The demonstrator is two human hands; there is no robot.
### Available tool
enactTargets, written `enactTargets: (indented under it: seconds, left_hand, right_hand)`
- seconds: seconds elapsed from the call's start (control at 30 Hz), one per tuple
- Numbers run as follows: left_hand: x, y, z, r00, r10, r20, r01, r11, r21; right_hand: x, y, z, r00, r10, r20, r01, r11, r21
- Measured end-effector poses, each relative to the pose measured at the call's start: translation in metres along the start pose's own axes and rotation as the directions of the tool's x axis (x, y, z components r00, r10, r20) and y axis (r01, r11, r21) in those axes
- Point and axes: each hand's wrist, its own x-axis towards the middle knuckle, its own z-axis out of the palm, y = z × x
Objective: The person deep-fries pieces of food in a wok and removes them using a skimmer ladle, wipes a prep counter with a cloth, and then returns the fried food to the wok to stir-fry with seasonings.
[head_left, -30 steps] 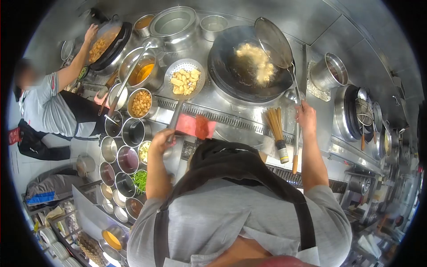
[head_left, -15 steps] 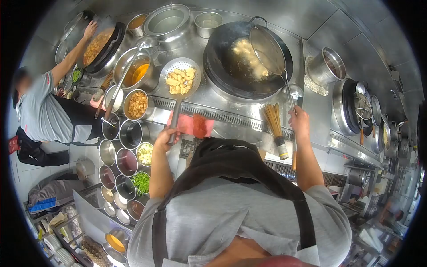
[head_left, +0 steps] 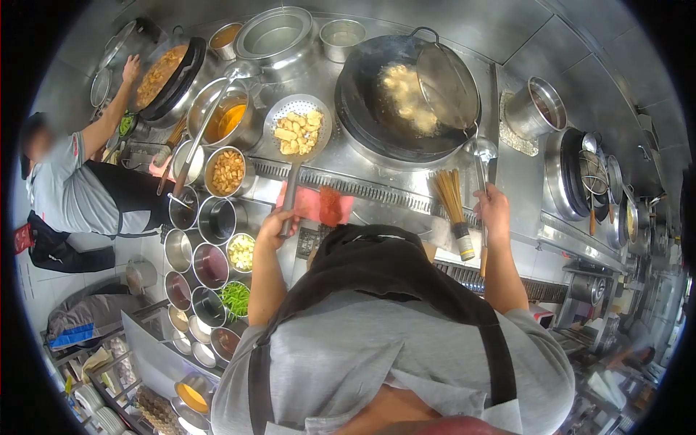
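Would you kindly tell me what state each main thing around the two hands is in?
Wok: uncovered, pale pieces in liquid
Mesh strainer: tilted over the wok
Perforated ladle: loaded with golden pieces
Left hand: closed around the perforated ladle's handle
Right hand: closed around the mesh strainer's handle
Bamboo brush: unheld, bristles toward the wok
Pink cloth: spread out
Steel pot: uncovered, holding brown chunks

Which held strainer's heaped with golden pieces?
The round grey perforated metal strainer in the left hand; the round wire-mesh strainer in the right hand shows no heap.
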Motion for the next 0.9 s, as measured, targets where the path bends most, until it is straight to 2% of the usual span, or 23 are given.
enactTargets:
  seconds: [0.03, 0.1, 0.23, 0.3, 0.4, 0.43, 0.57, 0.63, 0.67, 0.77, 0.9]
  left_hand:
    - [0.0, -0.001, -0.001, 1.0, 0.003, -0.001, -0.003, 1.0, 0.0]
    - [0.001, 0.001, 0.0, 1.0, -0.004, 0.023, 0.004, 1.0, 0.005]
    - [-0.005, 0.006, 0.005, 0.999, -0.016, 0.042, 0.015, 1.0, 0.015]
    - [-0.003, 0.005, 0.004, 0.999, -0.017, 0.032, 0.017, 1.0, 0.014]
    - [-0.002, 0.003, 0.001, 0.999, -0.023, 0.023, 0.022, 1.0, 0.009]
    - [-0.001, 0.003, 0.001, 0.999, -0.024, 0.027, 0.024, 1.0, 0.007]
    - [0.0, 0.002, 0.0, 0.999, -0.02, 0.028, 0.02, 1.0, 0.016]
    - [0.001, 0.002, -0.001, 1.0, -0.02, 0.012, 0.02, 1.0, 0.015]
    - [0.001, 0.002, 0.0, 1.0, -0.022, 0.01, 0.021, 1.0, 0.02]
    - [0.0, 0.002, -0.001, 1.0, -0.02, -0.006, 0.02, 0.999, 0.026]
    - [0.0, 0.001, -0.003, 1.0, -0.011, 0.006, 0.011, 1.0, 0.017]
  right_hand:
    - [-0.003, 0.003, 0.001, 1.0, 0.001, -0.002, -0.001, 1.0, 0.0]
    - [-0.007, 0.012, 0.005, 0.999, 0.037, 0.019, -0.034, 0.989, -0.142]
    - [-0.003, 0.013, 0.013, 0.999, 0.039, 0.027, -0.033, 0.977, -0.212]
    - [-0.006, -0.001, 0.01, 0.998, 0.019, -0.056, -0.02, 1.0, -0.024]
    - [-0.01, -0.001, 0.003, 0.993, -0.023, -0.114, 0.024, 1.0, 0.014]
    - [-0.01, -0.003, -0.005, 0.999, 0.021, -0.033, -0.022, 1.0, -0.021]
    - [-0.009, 0.003, -0.01, 0.994, 0.059, 0.09, -0.061, 0.998, 0.019]
    - [-0.003, 0.001, -0.006, 0.98, 0.113, 0.164, -0.093, 0.988, -0.126]
    - [0.001, 0.003, -0.001, 0.979, 0.116, 0.165, -0.096, 0.988, -0.122]
    - [0.009, 0.011, 0.022, 0.99, 0.03, 0.14, -0.045, 0.993, 0.105]
    - [0.009, 0.007, 0.021, 0.993, 0.036, 0.11, -0.053, 0.986, 0.157]
